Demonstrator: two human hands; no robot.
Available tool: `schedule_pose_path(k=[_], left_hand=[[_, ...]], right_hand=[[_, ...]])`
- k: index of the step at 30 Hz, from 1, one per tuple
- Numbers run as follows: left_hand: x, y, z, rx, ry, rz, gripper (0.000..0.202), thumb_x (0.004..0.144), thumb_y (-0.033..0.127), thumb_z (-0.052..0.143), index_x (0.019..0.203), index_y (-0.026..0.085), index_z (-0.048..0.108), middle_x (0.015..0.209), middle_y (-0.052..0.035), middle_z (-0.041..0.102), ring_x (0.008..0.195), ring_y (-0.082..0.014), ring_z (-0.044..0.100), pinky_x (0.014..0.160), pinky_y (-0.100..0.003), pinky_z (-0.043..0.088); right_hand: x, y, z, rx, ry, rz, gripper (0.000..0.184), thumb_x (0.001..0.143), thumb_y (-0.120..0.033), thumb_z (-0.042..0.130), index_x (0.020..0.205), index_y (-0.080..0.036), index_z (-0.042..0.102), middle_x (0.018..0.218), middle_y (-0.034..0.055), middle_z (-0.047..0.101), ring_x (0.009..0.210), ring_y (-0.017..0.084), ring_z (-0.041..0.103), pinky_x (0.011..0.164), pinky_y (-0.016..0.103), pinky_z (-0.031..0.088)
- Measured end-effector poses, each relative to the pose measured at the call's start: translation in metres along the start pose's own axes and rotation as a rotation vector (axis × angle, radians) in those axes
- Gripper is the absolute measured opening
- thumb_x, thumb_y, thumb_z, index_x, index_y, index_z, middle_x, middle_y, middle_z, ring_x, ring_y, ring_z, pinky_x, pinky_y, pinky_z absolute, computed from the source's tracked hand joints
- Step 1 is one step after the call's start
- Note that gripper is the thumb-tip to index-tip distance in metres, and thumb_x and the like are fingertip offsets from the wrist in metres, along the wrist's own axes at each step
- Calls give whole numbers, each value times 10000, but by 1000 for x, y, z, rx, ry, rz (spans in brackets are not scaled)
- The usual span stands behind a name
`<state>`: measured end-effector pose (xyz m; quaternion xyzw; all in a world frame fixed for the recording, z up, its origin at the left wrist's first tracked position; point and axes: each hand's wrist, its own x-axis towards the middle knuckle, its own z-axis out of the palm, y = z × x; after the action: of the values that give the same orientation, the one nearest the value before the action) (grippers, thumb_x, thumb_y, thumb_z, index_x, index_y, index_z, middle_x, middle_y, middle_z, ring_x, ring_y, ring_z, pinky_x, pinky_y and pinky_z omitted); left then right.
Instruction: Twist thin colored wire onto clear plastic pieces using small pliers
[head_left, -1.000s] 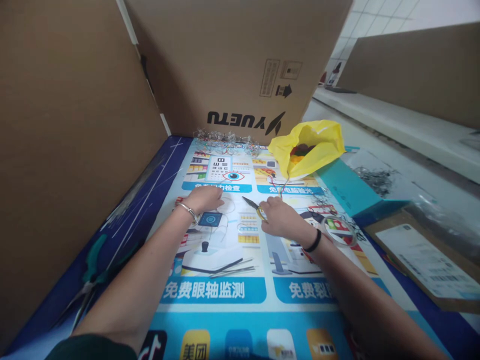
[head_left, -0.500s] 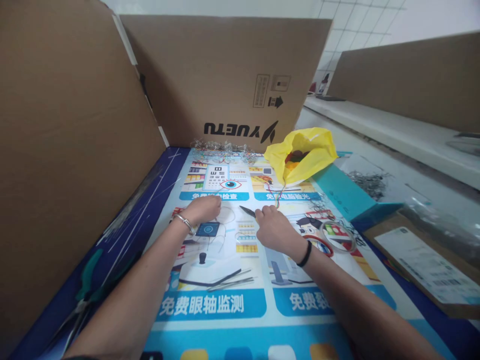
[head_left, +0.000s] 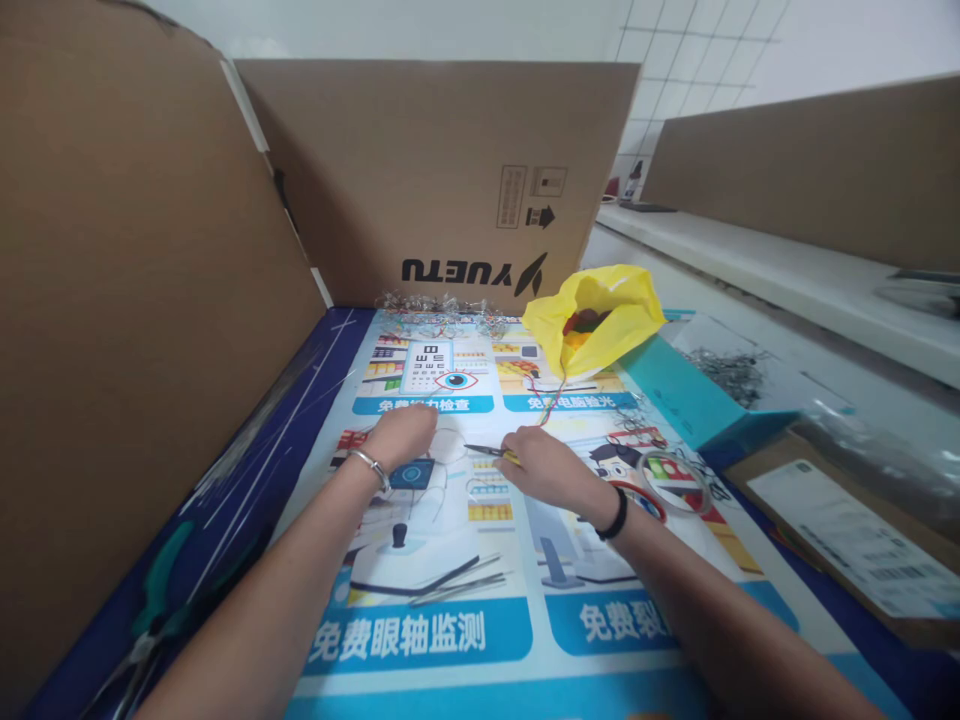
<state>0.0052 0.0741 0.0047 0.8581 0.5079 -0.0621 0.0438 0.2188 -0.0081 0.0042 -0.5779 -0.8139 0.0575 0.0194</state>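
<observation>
My right hand [head_left: 546,467] is closed round needle-nose pliers [head_left: 484,450] with a yellow handle; their slim dark jaws point left, across the gap between my hands. My left hand [head_left: 403,436] is closed in a pinch, a silver bangle on its wrist. A thin wire [head_left: 455,434] curves out from its fingertips in a loop, near the plier tips. Whether the jaws touch it I cannot tell. Beneath both hands lies a printed poster sheet [head_left: 525,545], with several short straight rods [head_left: 465,582] on it close to me.
Cardboard panels [head_left: 420,180] stand at the back and left. A heap of wire pieces [head_left: 442,312], a yellow bag [head_left: 626,305] and a turquoise box [head_left: 679,385] lie behind. Tape rolls [head_left: 694,483] sit right; teal-handled pliers [head_left: 159,585] lie left.
The view has tilted slightly up, so everything sits a little lower. The pliers have turned, showing their yellow handle and pointing more level to the left. My left hand stays pinched.
</observation>
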Motion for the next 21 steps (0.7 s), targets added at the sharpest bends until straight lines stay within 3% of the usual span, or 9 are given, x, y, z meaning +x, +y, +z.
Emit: schedule_pose_path(k=[7,13,17,19,21], left_hand=[[2,-2,4,-65,12,21,240,814,170,378,870,125,607,905,-186,662,804,-273,637,657,-359,463],[0,-5,-4,-241,92,90,238,853,241,346,845,187,578,905,-70,666,799,-181,612,702,-268,447],[2,-7,-5,-621,99,134,247,836,340,384,781,187,570,713,-12,622,612,-143,591,592,-233,442],[3,-10,-5,-822,119,111,214,786,353,455,726,180,567,635,6,578,554,-137,571,547,-228,427],[2,-14,-6,-888,192,53,201,757,354,489,698,179,568,611,17,558,532,-130,553,529,-223,406]], right_hand=[[8,-9,-4,23,-70,22,329,905,-414,369,897,-177,598,882,81,632,805,193,589,622,246,344],[7,-4,-9,65,24,4,283,908,-393,401,896,-182,590,874,67,626,837,180,575,665,236,354],[6,4,-12,98,65,-35,290,907,-395,417,924,-165,593,877,86,613,866,193,548,713,255,353],[4,10,-14,141,84,-109,296,909,-394,415,937,-154,586,889,92,606,888,197,532,742,269,355],[0,18,-18,194,68,-180,302,916,-387,398,931,-144,576,896,93,604,879,189,527,746,273,360]])
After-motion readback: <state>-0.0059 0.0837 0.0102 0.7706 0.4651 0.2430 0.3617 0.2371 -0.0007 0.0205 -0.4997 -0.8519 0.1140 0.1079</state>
